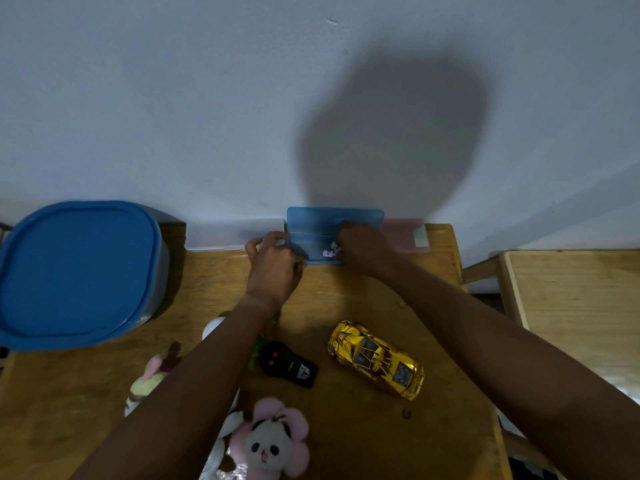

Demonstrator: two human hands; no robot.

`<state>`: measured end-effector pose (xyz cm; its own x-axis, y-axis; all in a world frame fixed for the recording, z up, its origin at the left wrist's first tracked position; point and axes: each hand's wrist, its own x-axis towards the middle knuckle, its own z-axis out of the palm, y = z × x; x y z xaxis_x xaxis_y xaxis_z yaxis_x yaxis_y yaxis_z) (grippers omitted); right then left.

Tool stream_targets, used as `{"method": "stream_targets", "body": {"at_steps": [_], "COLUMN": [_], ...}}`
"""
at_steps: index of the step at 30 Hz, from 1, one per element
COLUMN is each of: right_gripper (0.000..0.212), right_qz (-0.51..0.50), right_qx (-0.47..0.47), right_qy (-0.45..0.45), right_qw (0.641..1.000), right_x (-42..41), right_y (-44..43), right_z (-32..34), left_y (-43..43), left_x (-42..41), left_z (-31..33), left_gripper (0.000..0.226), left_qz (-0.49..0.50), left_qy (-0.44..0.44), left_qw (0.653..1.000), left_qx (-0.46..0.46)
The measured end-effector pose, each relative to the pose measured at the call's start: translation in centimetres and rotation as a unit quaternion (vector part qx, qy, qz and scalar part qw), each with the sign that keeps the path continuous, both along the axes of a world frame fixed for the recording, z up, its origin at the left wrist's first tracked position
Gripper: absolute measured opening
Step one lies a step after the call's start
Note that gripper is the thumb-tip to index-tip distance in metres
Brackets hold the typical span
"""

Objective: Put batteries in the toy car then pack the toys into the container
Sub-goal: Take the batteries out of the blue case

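Observation:
A small blue case (335,220) stands open against the wall at the table's far edge. My left hand (273,268) grips its left end. My right hand (363,247) reaches into its lower half, fingers beside small white items (329,251); I cannot tell whether it holds one. The gold toy car (377,358) sits upright on the wooden table (346,299), between my forearms. A black remote (289,365) lies to its left. A large container with a blue lid (76,271) stands shut at far left.
A pink flower panda plush (270,441) and a bunny plush (147,382) lie near the front edge, partly under my left arm. A white case (235,233) and a pink case (408,233) flank the blue one. Another wooden surface (571,306) stands to the right.

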<state>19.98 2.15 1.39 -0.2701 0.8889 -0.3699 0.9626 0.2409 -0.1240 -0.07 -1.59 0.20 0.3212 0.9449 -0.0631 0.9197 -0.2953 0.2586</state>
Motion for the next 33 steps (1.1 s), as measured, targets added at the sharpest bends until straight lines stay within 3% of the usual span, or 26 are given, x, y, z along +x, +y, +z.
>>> {"method": "stream_targets", "body": {"at_steps": [8, 13, 16, 21, 28, 33], "right_gripper": [0.033, 0.022, 0.026, 0.029, 0.026, 0.036], "right_qz": [-0.004, -0.025, -0.042, -0.022, -0.057, -0.042], "right_qx": [0.014, 0.034, 0.024, -0.046, -0.037, -0.029], "right_qy": [-0.011, 0.097, 0.133, 0.062, 0.102, 0.091], "right_qw": [1.000, 0.994, 0.990, 0.997, 0.992, 0.995], "right_x": [0.1, 0.9, 1.7, 1.7, 1.5, 2.0], "right_y": [-0.2, -2.2, -4.8, -7.6, -7.2, -7.7], "right_z": [-0.4, 1.2, 2.5, 1.7, 1.1, 0.7], "left_y": [0.1, 0.1, 0.0, -0.3, -0.4, -0.5], "left_x": [-0.1, -0.1, 0.1, 0.4, 0.7, 0.7], "left_z": [-0.4, -0.1, 0.0, 0.4, 0.9, 0.6], "left_gripper": [0.019, 0.019, 0.019, 0.022, 0.024, 0.021], "left_qz": [-0.002, -0.002, -0.003, -0.015, -0.011, -0.003], "left_qy": [0.006, 0.007, 0.017, 0.018, 0.032, 0.018], "left_qw": [1.000, 1.000, 1.000, 1.000, 0.999, 1.000], "left_qx": [-0.003, -0.007, -0.008, 0.001, 0.002, 0.020]}}
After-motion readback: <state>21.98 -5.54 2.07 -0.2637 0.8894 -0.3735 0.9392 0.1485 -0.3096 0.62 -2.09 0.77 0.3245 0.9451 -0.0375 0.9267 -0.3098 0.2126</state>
